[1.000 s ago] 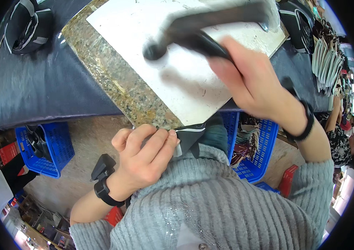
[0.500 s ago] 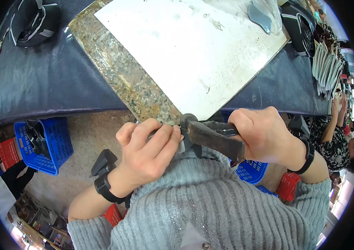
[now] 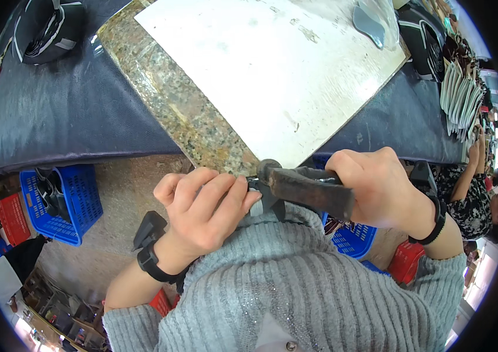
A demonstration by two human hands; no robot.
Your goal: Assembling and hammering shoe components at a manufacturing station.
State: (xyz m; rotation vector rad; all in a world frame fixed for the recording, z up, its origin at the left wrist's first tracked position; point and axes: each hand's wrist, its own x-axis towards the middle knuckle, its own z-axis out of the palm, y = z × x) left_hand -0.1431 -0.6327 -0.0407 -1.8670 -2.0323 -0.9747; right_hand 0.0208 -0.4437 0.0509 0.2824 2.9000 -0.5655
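Observation:
My right hand (image 3: 375, 186) is closed round the handle of a dark, worn metal hammer (image 3: 313, 190). The hammer's round face lies over the near corner of the stone slab (image 3: 208, 138). At that same corner my left hand (image 3: 205, 208) pinches a small black piece with a pale part (image 3: 270, 202), probably shoe material. Its fingers cover most of it, and the hammer head hides the rest. Whether the hammer touches the piece, I cannot tell. A white sheet (image 3: 260, 82) covers much of the slab.
Black shoe parts (image 3: 52, 35) lie at the far left of the dark padded table (image 3: 78, 111). A grey curved piece (image 3: 368, 27) and a stack of pale pieces (image 3: 460, 94) are at the right. Blue baskets (image 3: 87, 199) stand below; another person's arm (image 3: 466, 176) shows far right.
The hammer has tilted and shifted slightly right with my right hand. My left hand has moved a little, and more of the black piece shows beside its fingertips.

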